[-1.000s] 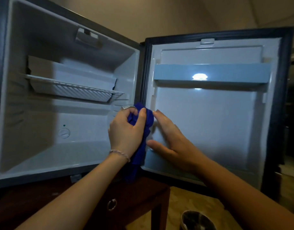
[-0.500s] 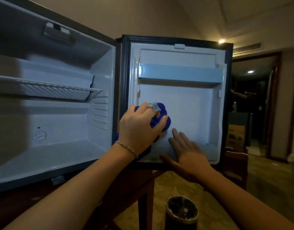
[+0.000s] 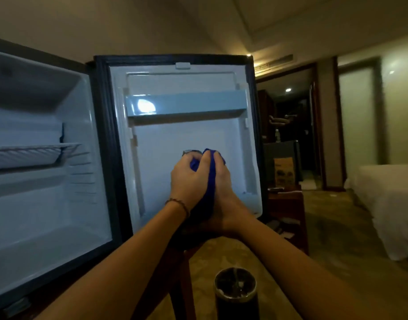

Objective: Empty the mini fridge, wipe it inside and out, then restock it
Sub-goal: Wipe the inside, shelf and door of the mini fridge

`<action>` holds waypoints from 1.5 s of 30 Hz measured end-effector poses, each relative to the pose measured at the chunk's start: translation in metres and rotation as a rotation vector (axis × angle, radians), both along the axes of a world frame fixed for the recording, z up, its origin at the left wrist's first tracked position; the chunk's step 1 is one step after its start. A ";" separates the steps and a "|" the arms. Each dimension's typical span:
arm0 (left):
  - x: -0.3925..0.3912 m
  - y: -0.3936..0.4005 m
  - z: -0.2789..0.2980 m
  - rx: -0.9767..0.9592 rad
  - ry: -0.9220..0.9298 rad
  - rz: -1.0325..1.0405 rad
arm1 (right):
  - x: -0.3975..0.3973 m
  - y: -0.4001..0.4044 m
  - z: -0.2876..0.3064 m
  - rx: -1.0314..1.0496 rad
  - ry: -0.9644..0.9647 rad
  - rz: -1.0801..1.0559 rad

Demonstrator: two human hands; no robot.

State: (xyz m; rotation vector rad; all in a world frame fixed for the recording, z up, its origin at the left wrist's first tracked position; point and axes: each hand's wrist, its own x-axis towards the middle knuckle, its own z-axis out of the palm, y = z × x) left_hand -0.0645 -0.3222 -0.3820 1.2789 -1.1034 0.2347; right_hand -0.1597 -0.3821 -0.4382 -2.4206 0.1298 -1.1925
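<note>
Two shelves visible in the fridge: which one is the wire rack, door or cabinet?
The cabinet one: the wire rack sits inside the fridge body at left, made of thin bars. The door shelf is a solid pale blue plastic bin, above the hands.

Legible text: none. Cardboard box (image 3: 283,170) beyond the open fridge door's (image 3: 189,135) right edge bears dark printing, too blurred to read. Door liner carries no readable label.

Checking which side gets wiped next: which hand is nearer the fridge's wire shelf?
Left. The left hand grips the blue cloth on the side toward the wire shelf; the right hand holds it on the far side.
</note>
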 end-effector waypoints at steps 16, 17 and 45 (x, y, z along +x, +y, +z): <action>0.045 0.041 -0.051 0.700 -0.875 0.452 | -0.007 -0.032 0.066 -0.435 -0.206 -0.514; 0.046 0.041 -0.051 0.670 -0.873 0.455 | -0.003 -0.033 0.067 -0.444 -0.142 -0.555; 0.047 0.030 -0.050 0.767 -0.842 0.651 | 0.000 -0.054 0.037 -0.282 0.200 -0.039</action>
